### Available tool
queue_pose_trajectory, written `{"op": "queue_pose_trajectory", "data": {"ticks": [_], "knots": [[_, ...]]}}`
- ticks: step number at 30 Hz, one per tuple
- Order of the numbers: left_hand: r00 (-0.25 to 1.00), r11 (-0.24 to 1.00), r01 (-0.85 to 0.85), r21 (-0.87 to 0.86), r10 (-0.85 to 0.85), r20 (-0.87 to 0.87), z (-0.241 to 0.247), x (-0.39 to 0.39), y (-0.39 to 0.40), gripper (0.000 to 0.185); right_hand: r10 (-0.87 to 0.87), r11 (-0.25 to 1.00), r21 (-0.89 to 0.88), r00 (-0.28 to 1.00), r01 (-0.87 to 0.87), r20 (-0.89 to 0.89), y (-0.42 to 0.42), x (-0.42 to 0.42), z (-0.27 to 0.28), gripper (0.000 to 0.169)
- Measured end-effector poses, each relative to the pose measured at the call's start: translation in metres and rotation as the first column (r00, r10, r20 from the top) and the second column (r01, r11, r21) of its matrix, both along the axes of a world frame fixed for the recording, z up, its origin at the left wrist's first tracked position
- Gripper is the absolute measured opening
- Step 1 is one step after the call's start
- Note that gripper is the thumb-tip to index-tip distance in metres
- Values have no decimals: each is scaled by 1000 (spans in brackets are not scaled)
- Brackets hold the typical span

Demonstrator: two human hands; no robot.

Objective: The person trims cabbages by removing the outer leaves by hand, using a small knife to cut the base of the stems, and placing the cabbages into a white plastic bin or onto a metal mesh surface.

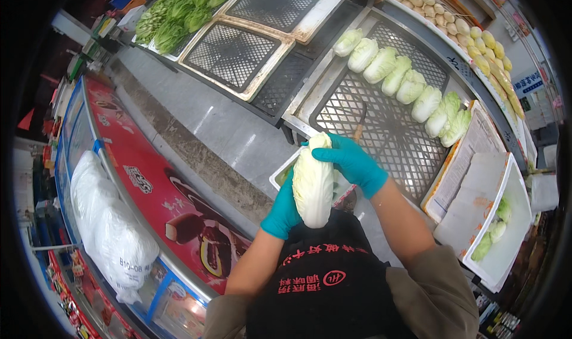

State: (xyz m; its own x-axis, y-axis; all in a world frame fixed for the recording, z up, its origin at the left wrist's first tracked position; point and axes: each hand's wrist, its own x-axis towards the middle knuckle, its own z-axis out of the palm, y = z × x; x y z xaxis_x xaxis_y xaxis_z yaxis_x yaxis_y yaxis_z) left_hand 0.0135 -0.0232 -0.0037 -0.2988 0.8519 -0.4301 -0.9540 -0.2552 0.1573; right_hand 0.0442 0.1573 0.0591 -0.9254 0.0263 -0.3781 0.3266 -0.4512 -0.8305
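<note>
A napa cabbage point(314, 185) is held upright between both hands in front of a black apron. My left hand point(286, 207), in a teal glove, grips its lower left side. My right hand point(351, 160), gloved alike, is wrapped around its upper right side, the thumb across the front. Beyond them, a slanting row of napa cabbages point(394, 76) lies on a black mesh mat point(389, 129) in a metal-rimmed display stand. A curved knife with a wooden handle point(359, 132) lies on that mat. Below my hands, a white foam box point(278, 177) is partly hidden by the cabbage.
At right, a white foam box point(514, 231) holds several cabbages beside cardboard point(469, 160). White root vegetables point(429, 10) fill the rack behind. Leafy greens point(183, 15) lie far left, by mesh-lined trays point(232, 55). A red-sided freezer point(161, 178) with a plastic-wrapped bundle point(111, 231) stands left.
</note>
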Motion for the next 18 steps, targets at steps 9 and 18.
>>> {"op": "queue_pose_trajectory", "data": {"ticks": [9,18], "knots": [[991,985,91,-144,-104,-84,-29,-19,-50,58,-286,955,142,931,258,226,-46,13,-46,55],[981,975,128,-182,-151,-120,-41,-27,9,57,-322,926,234,944,296,79,-67,65,-74,77]]}}
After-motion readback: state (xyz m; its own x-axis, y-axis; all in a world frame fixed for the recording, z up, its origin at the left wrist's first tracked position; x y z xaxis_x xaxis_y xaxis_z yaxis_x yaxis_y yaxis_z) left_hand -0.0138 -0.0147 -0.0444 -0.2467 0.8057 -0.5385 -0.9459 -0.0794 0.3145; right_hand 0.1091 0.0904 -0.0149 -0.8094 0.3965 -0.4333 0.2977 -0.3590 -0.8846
